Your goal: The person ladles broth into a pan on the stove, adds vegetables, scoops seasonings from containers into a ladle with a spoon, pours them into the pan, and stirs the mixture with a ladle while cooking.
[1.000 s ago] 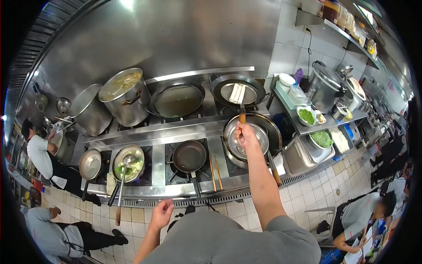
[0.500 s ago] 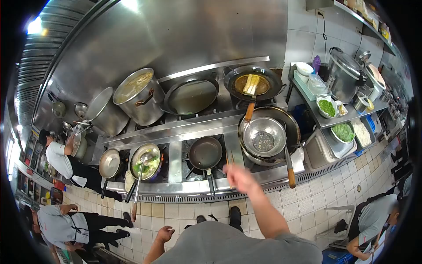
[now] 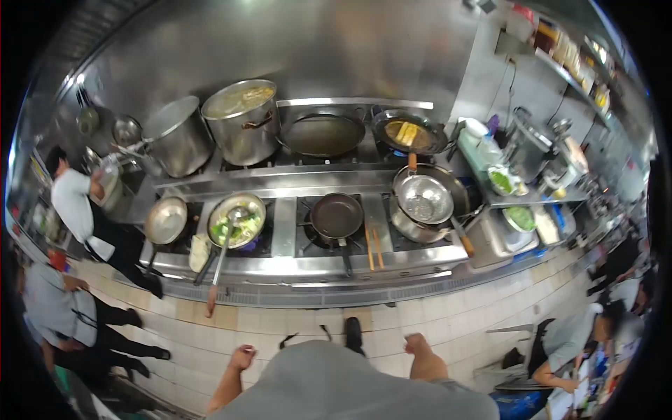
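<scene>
My left hand (image 3: 242,357) hangs low at my left side, its fingers loosely curled, with nothing visible in it. At my right side is my right hand (image 3: 416,345), also curled in and holding nothing I can see. Both are over the floor, apart from the stove. A pair of chopsticks (image 3: 374,248) lies on the stove's front edge, right of a dark frying pan (image 3: 337,215). Green and pale vegetables (image 3: 238,228) fill a steel pan (image 3: 258,203), with a long-handled ladle (image 3: 222,262) resting in it. A metal strainer (image 3: 424,199) sits over a pot.
Behind stand two stockpots (image 3: 241,136), a wide wok (image 3: 325,137) and another wok (image 3: 427,143) with yellow pieces. An empty-looking pan (image 3: 166,220) is at left. A side shelf (image 3: 535,196) holds food containers. Co-workers stand left (image 3: 73,203) and right (image 3: 570,343).
My right hand has drawn back from beside the chopsticks to my side; they now lie uncovered on the stove edge. The view has shifted, and my left hand remains low.
</scene>
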### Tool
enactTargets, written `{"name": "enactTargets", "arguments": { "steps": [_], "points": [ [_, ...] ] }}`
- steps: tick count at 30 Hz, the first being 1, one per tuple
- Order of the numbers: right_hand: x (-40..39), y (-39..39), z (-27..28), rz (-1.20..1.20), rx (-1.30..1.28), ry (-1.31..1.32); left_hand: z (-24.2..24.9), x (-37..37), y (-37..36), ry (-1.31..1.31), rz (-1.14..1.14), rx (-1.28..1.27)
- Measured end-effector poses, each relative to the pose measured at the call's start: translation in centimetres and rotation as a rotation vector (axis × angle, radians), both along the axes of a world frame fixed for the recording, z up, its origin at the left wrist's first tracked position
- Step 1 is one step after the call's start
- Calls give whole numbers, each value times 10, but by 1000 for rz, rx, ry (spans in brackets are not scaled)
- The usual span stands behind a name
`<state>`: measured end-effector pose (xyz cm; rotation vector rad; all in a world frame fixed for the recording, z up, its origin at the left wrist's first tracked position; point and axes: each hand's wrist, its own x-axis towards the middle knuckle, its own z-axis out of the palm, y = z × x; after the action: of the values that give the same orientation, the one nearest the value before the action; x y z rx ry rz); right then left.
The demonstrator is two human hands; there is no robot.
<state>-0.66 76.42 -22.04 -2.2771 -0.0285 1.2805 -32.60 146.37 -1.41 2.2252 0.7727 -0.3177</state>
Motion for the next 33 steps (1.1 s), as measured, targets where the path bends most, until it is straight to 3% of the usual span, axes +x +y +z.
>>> {"name": "enactTargets", "arguments": {
  "steps": [1, 2, 3, 4, 5, 6, 7, 8, 9, 10, 12, 13, 14, 16, 17, 19, 21, 22, 23, 24, 25, 27, 28, 29, 30, 31, 33],
  "points": [
    [-8, -5, -9, -84, 309, -511, -5, -9, 6, -115, 133, -132],
    [7, 14, 4, -225, 80, -551, -10, -20, 13, -132, 193, -149],
    [14, 34, 23, -104, -94, -685, -14, -33, 19, -121, 301, -210],
    [7, 60, 38, -359, -66, -633, -15, -48, 24, -121, 296, -216],
    [-8, 101, 95, -626, -22, -605, -23, -70, 32, -85, 366, -318],
    [-19, 126, 105, -621, -14, -592, -56, -104, 48, -47, 446, -413],
    [-38, 153, 114, -575, 17, -447, -83, -143, 71, -137, -240, 181],
    [-59, 179, 116, -513, 44, -295, -56, -161, 52, 102, 379, -204],
    [-85, 203, 123, -259, 40, -245, -28, -182, 48, 286, 338, -237],
    [-110, 231, 119, -219, 49, -214, -29, -205, 54, 447, 313, -292],
    [-146, 271, 109, 1042, -5, -488, -37, -256, 61, 531, 272, -284],
    [-169, 289, 92, 982, 158, -648, -39, -274, 58, 415, 392, -281],
    [-186, 319, 127, 534, -41, -420, -45, -284, 54, 291, 508, -278],
    [-192, 334, 160, 387, 86, -465, -54, -301, 36, 162, 649, -293],
    [-188, 335, 179, 415, 81, -461, -54, -312, 30, 132, 735, -343],
    [-177, 346, 229, 440, 37, -78, -59, -336, 20, 87, 782, -387],
    [-155, 345, 230, 694, -72, -206, -105, -370, 10, -35, 396, -193],
    [-143, 342, 222, 707, -68, -210, -93, -373, 1, -168, 188, -13],
    [-132, 343, 213, 569, -170, -189, -83, -370, -10, 64, 532, -419],
    [-123, 345, 205, 429, -269, -166, -65, -363, -19, 60, 544, -418],
    [-119, 350, 202, 439, -266, -165, -53, -360, -24, 77, 633, -447],
    [-119, 359, 198, 189, -141, -107, -12, -353, -30, 127, 709, -453],
    [-119, 370, 200, 197, -145, -101, -23, -358, -26, 133, 717, -455],
    [-120, 385, 204, 370, -180, -108, -63, -373, -23, 46, 771, -458],
    [-119, 396, 200, 547, -214, -114, -64, -374, -23, -42, 827, -459],
    [-120, 406, 195, 559, -218, -105, -64, -375, -21, -34, 840, -463],
    [-123, 429, 180, 868, -92, -199, -51, -376, -1, 120, 823, -408]
  ]
}}
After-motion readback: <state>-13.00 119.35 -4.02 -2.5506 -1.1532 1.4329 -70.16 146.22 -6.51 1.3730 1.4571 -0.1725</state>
